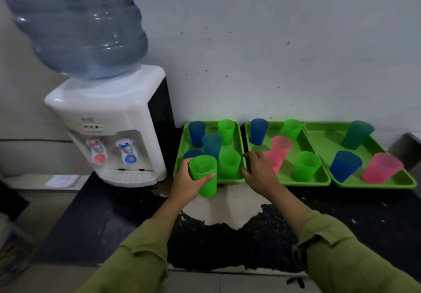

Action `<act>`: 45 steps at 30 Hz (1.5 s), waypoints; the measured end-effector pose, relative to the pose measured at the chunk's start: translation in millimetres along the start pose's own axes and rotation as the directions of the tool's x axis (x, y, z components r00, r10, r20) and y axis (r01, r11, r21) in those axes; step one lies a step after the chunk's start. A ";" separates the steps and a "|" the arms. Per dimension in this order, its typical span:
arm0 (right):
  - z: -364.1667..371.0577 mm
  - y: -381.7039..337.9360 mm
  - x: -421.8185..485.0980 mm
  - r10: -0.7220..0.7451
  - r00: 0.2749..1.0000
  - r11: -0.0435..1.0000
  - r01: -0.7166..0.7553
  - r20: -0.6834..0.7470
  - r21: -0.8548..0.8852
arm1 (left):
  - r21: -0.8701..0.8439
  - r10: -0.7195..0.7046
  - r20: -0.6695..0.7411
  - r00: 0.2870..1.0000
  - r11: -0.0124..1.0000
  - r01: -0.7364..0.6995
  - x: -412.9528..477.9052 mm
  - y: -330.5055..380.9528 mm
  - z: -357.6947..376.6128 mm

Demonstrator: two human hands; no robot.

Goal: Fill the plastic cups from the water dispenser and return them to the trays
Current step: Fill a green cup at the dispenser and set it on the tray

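My left hand (189, 182) grips a green plastic cup (204, 175), held upright just over the front edge of the left green tray (182, 146). My right hand (257, 167) hovers with fingers spread over the seam between the left tray and the middle tray (323, 178), close to a pink cup (274, 159); it holds nothing. The left tray carries several blue and green cups. A white water dispenser (114, 119) with a red tap (98, 151), a blue tap (128, 152) and a large bottle (77, 23) stands at the left.
A third green tray (319, 130) at the right holds a dark green cup (356, 134), a blue cup (345, 166) and a pink cup (381, 167). All stand on a dark worn counter (109, 219) against a white wall. The dispenser's drip grille (129, 176) juts forward.
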State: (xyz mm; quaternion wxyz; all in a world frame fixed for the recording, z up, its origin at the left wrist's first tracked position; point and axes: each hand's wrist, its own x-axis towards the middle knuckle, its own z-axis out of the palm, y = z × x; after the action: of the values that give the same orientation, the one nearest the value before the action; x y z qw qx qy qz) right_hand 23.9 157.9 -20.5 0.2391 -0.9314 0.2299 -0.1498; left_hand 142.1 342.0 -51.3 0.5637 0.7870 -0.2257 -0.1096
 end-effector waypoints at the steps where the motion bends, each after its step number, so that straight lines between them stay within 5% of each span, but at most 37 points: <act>1: 4.4 -6.8 -0.8 -0.009 1.000 1.000 0.009 0.001 -0.003 | 0.001 -0.017 -0.017 1.000 1.000 0.017 -3.1 -3.1 -7.4; 14: 89.0 -138.2 24.3 -0.030 0.997 0.998 0.026 0.066 0.063 | 0.003 -0.127 -0.065 0.990 0.992 0.127 7.8 -89.2 -143.4; 25: 171.0 -237.4 72.4 0.139 0.989 0.920 -0.145 0.042 0.364 | 0.059 -0.185 -0.053 0.981 0.980 0.188 56.5 -142.8 -247.5; 39: 206.5 -237.1 66.0 0.174 0.983 0.887 -0.133 -0.055 0.441 | -0.003 -0.045 -0.018 0.999 0.999 0.045 95.7 -148.4 -275.6; 45: 256.8 -230.0 43.9 0.363 0.932 0.875 -0.332 -0.023 0.353 | 0.030 -0.033 -0.004 0.999 0.999 0.033 106.5 -155.3 -280.7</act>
State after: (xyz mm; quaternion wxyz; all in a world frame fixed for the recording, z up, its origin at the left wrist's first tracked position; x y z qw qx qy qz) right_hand 243.0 412.0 -110.7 0.4102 -0.8113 0.3742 -0.1834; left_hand 391.0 567.0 -92.5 0.5501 0.7993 -0.2133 -0.1142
